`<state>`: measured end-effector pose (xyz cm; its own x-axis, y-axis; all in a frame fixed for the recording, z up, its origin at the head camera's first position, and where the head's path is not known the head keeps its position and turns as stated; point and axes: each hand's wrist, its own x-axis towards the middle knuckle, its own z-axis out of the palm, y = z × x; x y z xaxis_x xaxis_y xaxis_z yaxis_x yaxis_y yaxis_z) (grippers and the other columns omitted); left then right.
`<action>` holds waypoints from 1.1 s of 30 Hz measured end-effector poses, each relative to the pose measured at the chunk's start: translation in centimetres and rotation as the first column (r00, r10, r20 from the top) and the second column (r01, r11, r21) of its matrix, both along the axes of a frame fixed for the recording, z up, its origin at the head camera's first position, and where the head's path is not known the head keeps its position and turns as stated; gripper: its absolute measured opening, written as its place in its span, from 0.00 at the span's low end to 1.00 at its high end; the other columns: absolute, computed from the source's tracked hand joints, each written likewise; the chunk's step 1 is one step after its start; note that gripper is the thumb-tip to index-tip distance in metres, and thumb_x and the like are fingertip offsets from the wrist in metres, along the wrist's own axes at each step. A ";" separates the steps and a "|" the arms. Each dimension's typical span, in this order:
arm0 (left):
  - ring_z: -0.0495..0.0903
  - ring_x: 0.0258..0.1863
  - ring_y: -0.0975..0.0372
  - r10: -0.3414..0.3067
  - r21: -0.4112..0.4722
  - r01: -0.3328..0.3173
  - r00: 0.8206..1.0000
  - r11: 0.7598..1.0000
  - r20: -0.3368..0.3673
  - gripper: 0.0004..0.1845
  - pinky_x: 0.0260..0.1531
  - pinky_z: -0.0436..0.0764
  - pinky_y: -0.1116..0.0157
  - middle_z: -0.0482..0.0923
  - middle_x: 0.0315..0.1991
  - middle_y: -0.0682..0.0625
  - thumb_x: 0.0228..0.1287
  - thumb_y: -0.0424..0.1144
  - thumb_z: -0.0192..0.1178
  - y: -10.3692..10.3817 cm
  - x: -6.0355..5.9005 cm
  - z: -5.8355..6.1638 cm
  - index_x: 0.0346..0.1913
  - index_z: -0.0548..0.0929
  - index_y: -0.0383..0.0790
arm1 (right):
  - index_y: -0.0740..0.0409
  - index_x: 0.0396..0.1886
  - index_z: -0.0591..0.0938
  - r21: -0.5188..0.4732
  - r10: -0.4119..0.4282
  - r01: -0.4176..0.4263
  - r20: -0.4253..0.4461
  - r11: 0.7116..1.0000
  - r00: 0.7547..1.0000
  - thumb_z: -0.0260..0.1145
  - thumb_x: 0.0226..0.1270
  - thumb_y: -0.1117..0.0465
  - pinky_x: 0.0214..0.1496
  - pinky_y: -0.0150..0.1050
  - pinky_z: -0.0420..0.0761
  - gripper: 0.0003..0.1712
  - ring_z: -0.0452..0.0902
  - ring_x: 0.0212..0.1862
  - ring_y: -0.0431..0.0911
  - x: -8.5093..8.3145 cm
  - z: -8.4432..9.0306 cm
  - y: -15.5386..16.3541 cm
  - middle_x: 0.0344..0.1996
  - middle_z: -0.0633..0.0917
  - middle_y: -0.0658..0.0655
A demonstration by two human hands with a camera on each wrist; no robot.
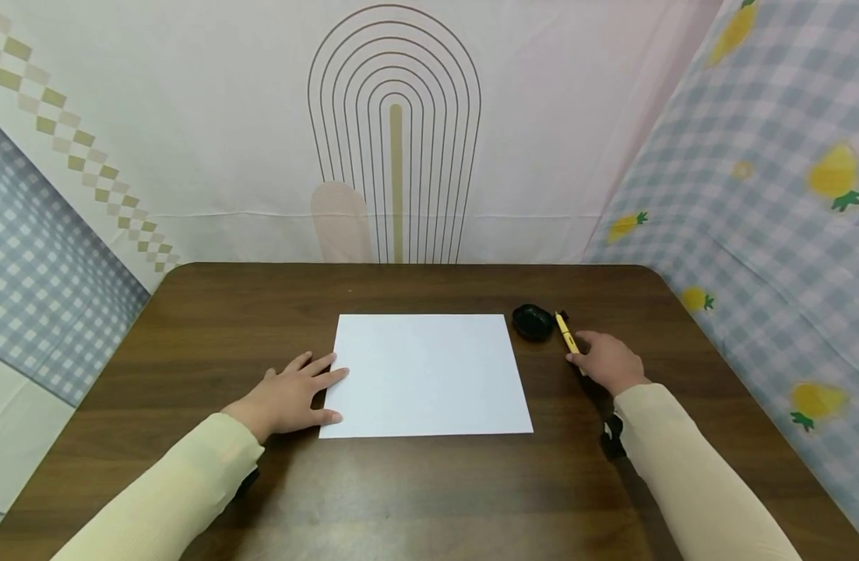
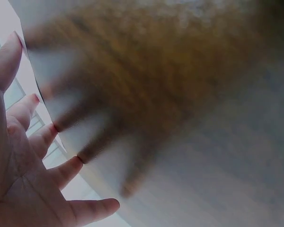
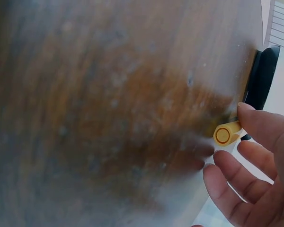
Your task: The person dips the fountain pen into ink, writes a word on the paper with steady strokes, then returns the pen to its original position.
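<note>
A blank white sheet of paper (image 1: 429, 374) lies on the brown table. My left hand (image 1: 292, 397) rests at its left edge with fingers spread, the fingertips and thumb tip overlapping the paper. In the left wrist view, the spread fingers (image 2: 66, 172) meet the sheet's edge. Right of the paper, my right hand (image 1: 607, 362) holds the near end of a yellow pen (image 1: 566, 332) between thumb and fingers. The pen's round end (image 3: 222, 135) faces the right wrist camera, with the thumb against one side and the curved fingers close on the other.
A rounded, glossy black object (image 1: 533, 322) sits between the paper's upper right corner and the pen. Behind the wooden table (image 1: 401, 499) hangs a white patterned cloth (image 1: 541, 140). A checked cloth (image 1: 772, 234) closes in the right side.
</note>
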<state>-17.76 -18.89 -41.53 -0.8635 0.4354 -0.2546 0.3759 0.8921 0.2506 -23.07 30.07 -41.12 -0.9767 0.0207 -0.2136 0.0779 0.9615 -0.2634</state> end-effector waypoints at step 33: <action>0.49 0.73 0.40 0.007 0.003 -0.007 1.000 1.000 0.015 0.40 0.54 0.55 0.26 0.51 0.76 0.48 0.61 0.63 0.59 0.0 0.3 0.2 0.74 0.62 0.54 | 0.65 0.62 0.75 -0.184 -0.056 0.022 -0.183 0.983 0.982 0.58 0.71 0.57 0.36 0.48 0.76 0.24 0.79 0.42 0.57 0.8 0.2 0.0 0.50 0.81 0.71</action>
